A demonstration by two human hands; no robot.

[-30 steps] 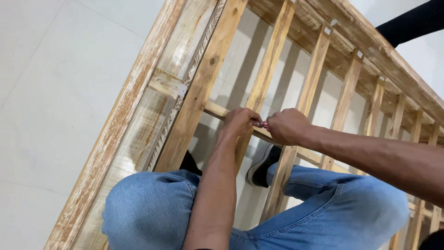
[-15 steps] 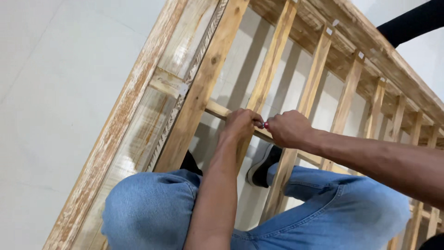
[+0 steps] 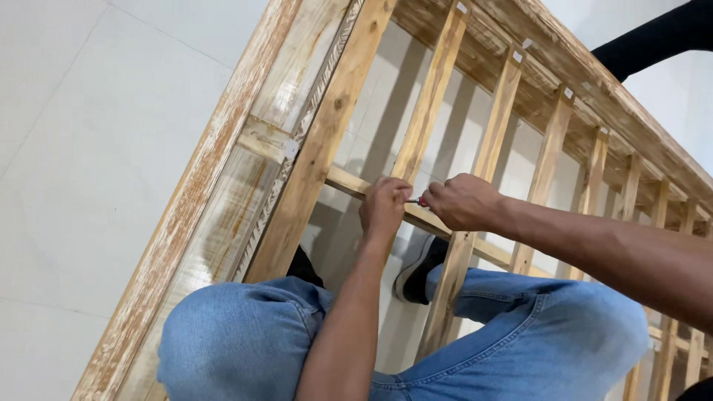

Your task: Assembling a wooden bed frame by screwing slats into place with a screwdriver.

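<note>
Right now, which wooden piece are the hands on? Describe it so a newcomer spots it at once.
Start at the big weathered wooden frame lying on the pale tiled floor. Both hands, left hand and right hand, meet on the thin cross rail. Unlike the long slats, it runs across them.

A floor (image 3: pixel 96 148) of large pale tiles is filling the left half of the frame, with thin grout lines crossing it. The same tiles are showing in the middle, where soft shadows are lying. At the upper right, a pale surface is appearing bright.
</note>
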